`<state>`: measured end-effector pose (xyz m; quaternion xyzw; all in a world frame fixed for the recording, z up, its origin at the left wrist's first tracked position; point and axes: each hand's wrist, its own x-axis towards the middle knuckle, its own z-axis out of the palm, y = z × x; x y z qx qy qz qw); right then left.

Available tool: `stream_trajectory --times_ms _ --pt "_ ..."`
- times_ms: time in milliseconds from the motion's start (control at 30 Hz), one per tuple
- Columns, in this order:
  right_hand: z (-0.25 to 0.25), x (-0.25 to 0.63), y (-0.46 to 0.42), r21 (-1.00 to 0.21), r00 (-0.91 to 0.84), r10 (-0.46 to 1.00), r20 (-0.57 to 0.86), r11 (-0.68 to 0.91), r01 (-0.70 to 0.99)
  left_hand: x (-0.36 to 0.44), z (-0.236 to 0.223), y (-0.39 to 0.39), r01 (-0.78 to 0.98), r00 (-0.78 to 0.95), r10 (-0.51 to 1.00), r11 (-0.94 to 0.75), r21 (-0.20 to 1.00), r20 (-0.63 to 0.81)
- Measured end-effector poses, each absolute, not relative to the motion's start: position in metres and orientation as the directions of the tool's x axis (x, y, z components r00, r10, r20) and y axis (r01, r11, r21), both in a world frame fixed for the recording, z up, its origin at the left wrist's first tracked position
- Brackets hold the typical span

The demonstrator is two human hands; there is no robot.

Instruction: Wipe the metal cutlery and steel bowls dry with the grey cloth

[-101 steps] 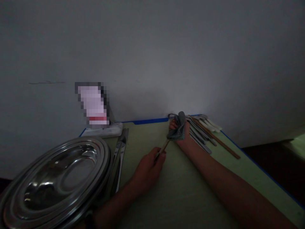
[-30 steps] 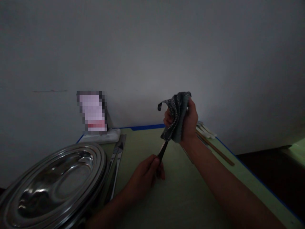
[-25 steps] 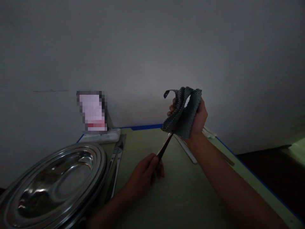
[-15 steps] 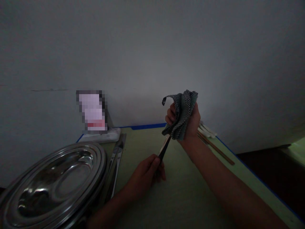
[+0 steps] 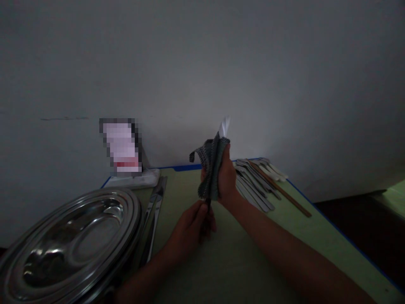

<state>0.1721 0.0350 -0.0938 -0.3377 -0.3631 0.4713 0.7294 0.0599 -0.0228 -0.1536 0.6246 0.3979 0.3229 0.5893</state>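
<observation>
My left hand (image 5: 193,223) is closed around the handle end of a table knife (image 5: 224,126), which points upward. My right hand (image 5: 227,175) grips a dark checked cloth (image 5: 209,169) wrapped about the knife's middle. Only the shiny tip shows above the cloth, and a short bit of dark handle below it. A loose corner of the cloth curls out to the left. The right fingers are mostly hidden behind the cloth.
Stacked steel plates (image 5: 74,245) stand at left, beside more table knives (image 5: 154,215). A phone (image 5: 123,145) leans on a white stand (image 5: 134,179) by the wall. At right lie several pieces of cutlery (image 5: 257,181), wooden chopsticks (image 5: 284,192) and white-handled utensils (image 5: 275,172).
My right hand and the cloth have slid down the knife toward my left hand, baring its tip. Cutlery on the right has come into view. My left hand has barely moved.
</observation>
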Motion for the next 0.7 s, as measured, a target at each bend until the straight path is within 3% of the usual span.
stream_trajectory --times_ms 100,333,700 --pt "-0.112 0.155 0.032 -0.882 0.347 0.924 0.163 0.294 -0.368 0.060 -0.153 -0.021 0.118 0.407 0.909 0.043 0.992 -0.088" --pt "-0.117 0.160 0.038 -0.884 0.299 0.952 0.065 0.194 -0.425 0.062 -0.146 -0.023 0.165 0.374 0.920 0.057 0.985 -0.116" --pt "-0.075 0.217 0.053 -0.752 0.374 0.894 0.245 0.419 -0.509 0.054 -0.151 -0.030 0.120 0.630 0.777 -0.069 0.990 -0.022"
